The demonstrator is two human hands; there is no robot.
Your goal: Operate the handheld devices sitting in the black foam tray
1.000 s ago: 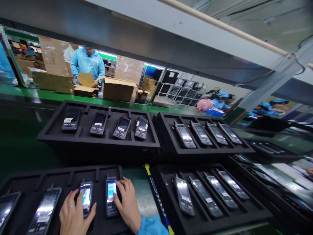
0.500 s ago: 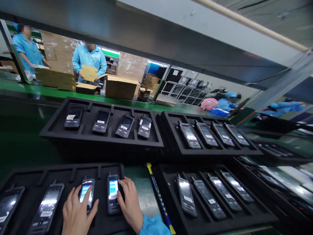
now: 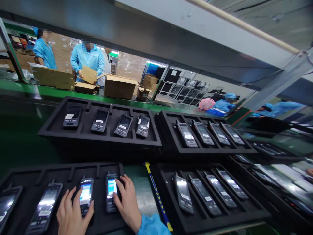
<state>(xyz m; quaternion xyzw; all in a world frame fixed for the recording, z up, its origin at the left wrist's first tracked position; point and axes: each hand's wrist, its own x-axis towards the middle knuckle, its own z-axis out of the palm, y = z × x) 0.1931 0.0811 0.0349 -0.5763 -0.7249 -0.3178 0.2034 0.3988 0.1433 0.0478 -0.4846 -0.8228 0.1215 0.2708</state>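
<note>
My left hand (image 3: 73, 212) lies over a black handheld radio-style device (image 3: 86, 195) with a lit blue-and-white screen, its thumb on the screen. My right hand (image 3: 127, 202) rests its fingertips on a second lit device (image 3: 111, 191) just to the right. Neither device looks lifted; both sit in recesses of a black foam tray (image 3: 61, 169). Darker devices lie in that tray to the left of my left hand, including one (image 3: 44, 209) with a reflective screen.
Three more black foam trays (image 3: 97, 137) of similar devices stand ahead and to the right, beside a blue-and-yellow stick (image 3: 157, 195). Past a green belt edge (image 3: 73, 93), a co-worker (image 3: 86, 60) handles cardboard near brown cartons (image 3: 119, 86). More blue-coated people stand beyond.
My view has shifted slightly, and my hands have moved a little while staying on the same devices. The co-worker ahead has shifted the cardboard piece, and another blue-coated person now stands at upper left.
</note>
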